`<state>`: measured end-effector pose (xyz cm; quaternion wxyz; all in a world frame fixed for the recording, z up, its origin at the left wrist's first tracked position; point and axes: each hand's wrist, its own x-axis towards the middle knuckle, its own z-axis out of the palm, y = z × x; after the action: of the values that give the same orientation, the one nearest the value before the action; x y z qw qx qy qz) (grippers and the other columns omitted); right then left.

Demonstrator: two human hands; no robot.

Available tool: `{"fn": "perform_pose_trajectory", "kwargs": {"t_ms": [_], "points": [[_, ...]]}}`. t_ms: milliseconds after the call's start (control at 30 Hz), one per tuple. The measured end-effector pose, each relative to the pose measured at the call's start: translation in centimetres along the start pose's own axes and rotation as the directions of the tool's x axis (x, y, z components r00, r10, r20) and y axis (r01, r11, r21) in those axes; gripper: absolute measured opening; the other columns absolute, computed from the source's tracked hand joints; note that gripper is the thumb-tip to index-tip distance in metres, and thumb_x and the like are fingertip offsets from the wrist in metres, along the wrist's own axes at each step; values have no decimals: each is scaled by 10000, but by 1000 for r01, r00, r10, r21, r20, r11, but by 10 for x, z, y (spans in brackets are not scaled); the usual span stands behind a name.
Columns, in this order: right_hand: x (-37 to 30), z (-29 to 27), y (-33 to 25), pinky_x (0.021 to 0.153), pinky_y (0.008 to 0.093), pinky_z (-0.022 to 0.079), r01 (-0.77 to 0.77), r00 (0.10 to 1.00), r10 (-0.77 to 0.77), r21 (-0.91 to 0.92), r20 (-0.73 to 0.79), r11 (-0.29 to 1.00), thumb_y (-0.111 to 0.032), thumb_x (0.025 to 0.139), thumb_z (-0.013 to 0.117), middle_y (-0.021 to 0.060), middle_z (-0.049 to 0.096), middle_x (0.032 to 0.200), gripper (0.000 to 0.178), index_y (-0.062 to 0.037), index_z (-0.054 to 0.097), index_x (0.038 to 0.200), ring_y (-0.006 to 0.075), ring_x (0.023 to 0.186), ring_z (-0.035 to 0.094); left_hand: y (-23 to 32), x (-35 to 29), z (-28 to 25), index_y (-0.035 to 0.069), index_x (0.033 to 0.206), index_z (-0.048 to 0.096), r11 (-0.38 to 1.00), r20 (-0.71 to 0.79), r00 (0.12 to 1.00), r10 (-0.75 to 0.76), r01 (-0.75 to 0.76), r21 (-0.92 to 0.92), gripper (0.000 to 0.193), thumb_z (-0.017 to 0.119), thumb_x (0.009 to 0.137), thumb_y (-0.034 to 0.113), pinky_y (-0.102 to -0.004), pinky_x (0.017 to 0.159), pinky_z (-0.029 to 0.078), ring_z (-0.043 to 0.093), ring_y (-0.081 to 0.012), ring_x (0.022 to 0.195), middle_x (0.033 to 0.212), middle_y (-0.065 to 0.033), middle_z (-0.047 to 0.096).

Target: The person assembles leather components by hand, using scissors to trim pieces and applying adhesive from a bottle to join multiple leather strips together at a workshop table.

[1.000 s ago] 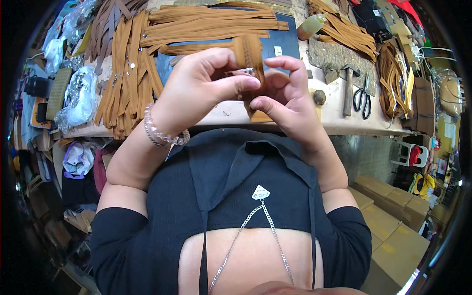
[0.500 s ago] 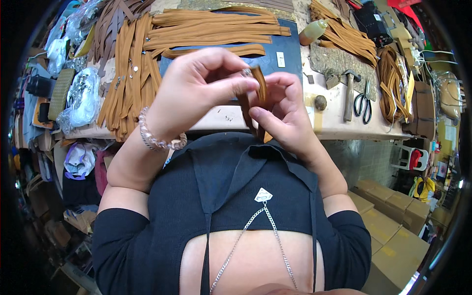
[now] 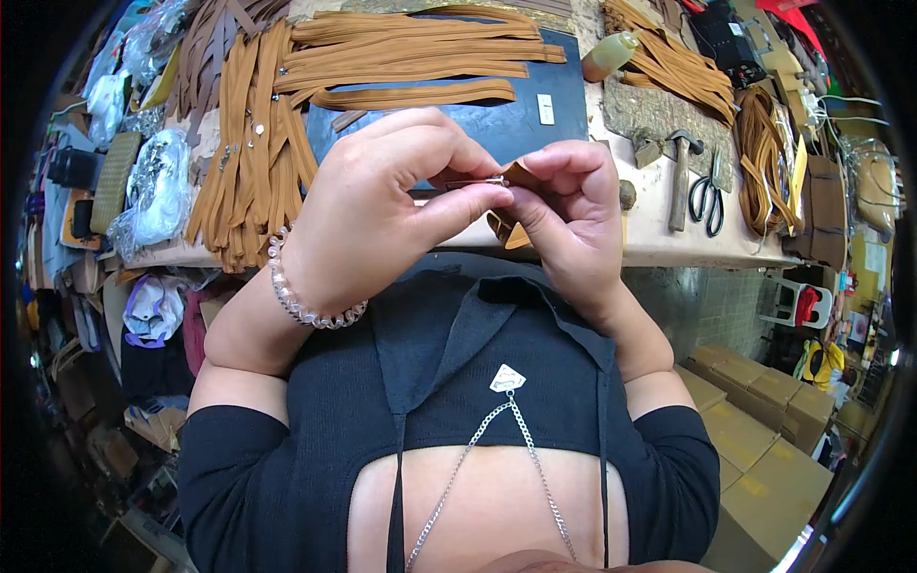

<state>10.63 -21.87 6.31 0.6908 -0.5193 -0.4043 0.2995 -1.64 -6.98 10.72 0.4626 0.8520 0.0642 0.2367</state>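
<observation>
In front of my chest, both hands meet at the fingertips. My left hand (image 3: 382, 196) pinches a small shiny metal piece (image 3: 478, 181) that looks like a zipper pull. Between its thumb and fingers, my right hand (image 3: 575, 205) grips a brown zipper (image 3: 510, 231), its end at the metal piece. The zipper's lower part hangs in a fold beneath the fingers, and some of it is hidden by them. Behind the hands, a row of brown zippers (image 3: 411, 62) lies flat on a dark blue board (image 3: 564, 105).
More brown zippers (image 3: 250, 153) with metal pulls hang over the table edge at left. To the right lie a hammer (image 3: 679, 186), scissors (image 3: 709, 196), a glue bottle (image 3: 609, 57) and a coiled brown bundle (image 3: 759, 162). Cardboard boxes (image 3: 764, 458) stand below on the right.
The zipper in my fingers has turned from upright to folded and lower. My hands have come closer together, the left fingertips now bringing the metal piece against the zipper end.
</observation>
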Motion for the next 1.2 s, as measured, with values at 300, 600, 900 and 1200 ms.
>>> {"fn": "perform_pose_trajectory", "kwargs": {"t_ms": [300, 600, 900, 1200], "points": [[-3, -3, 0, 846, 301, 518, 219, 973, -226, 103, 55, 970, 137, 833, 612, 108, 588, 987, 298, -35, 463, 1025, 185, 955, 614, 6, -3, 2, 19, 827, 682, 990, -35, 994, 108, -110, -88, 131, 763, 729, 52, -279, 669, 478, 617, -183, 738, 797, -78, 647], [-5, -5, 1, 856, 330, 516, 273, 957, -276, 48, 87, 961, 150, 818, 618, 111, 586, 983, 302, -34, 482, 1014, 213, 962, 619, 2, -5, 2, 13, 869, 700, 962, 11, 1000, 17, -13, -271, 121, 747, 769, 61, -257, 679, 460, 596, -152, 774, 832, -69, 643], [-5, -4, -1, 844, 316, 526, 280, 955, -281, 32, 95, 960, 155, 829, 602, 114, 588, 982, 295, -33, 474, 1016, 210, 969, 622, -1, -5, 1, 11, 872, 700, 928, 53, 996, -70, 85, -363, 113, 739, 775, 55, -259, 723, 467, 593, -151, 810, 835, -64, 644], [-5, -1, -7, 818, 298, 527, 203, 979, -203, 11, 24, 979, 162, 828, 594, 115, 580, 978, 320, -41, 443, 1024, 182, 950, 616, -4, -5, 7, -3, 882, 694, 843, 110, 976, -188, 218, -491, 75, 698, 823, 44, -256, 760, 470, 589, -139, 838, 901, -66, 646]]}}
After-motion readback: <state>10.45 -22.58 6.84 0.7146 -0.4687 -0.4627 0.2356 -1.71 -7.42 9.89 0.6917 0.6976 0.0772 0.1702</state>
